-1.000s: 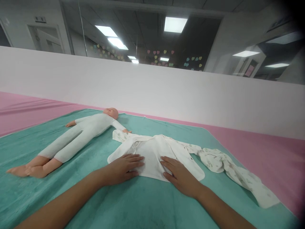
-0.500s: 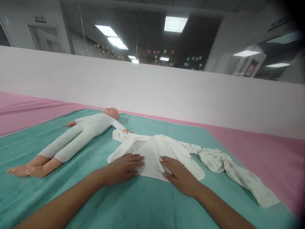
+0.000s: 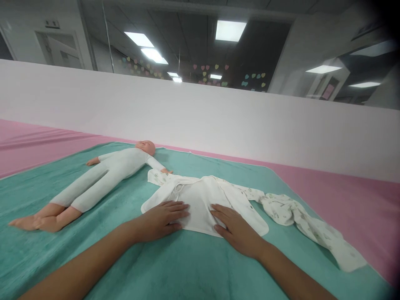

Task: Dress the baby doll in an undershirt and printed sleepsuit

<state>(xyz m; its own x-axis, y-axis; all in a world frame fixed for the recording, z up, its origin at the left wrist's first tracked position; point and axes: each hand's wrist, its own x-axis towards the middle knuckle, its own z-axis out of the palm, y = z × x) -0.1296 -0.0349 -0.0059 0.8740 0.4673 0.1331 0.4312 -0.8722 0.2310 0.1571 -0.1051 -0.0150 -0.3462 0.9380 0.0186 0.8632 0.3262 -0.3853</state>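
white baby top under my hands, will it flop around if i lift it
Probably very floppy: the white baby top lies flat and slightly creased on the teal towel, pressed under the left hand and right hand. The fabric looks thin and light, so it would likely sag and drape when raised.

The left hand [image 3: 159, 221] and right hand [image 3: 237, 230] lie flat and palm-down, a short gap between them, with fingers extended and fingertips angled inward toward each other. The left forearm [image 3: 84, 260] and right forearm [image 3: 290, 271] reach forward and converge, wrists low and nearly straight. Neither hand is closed.
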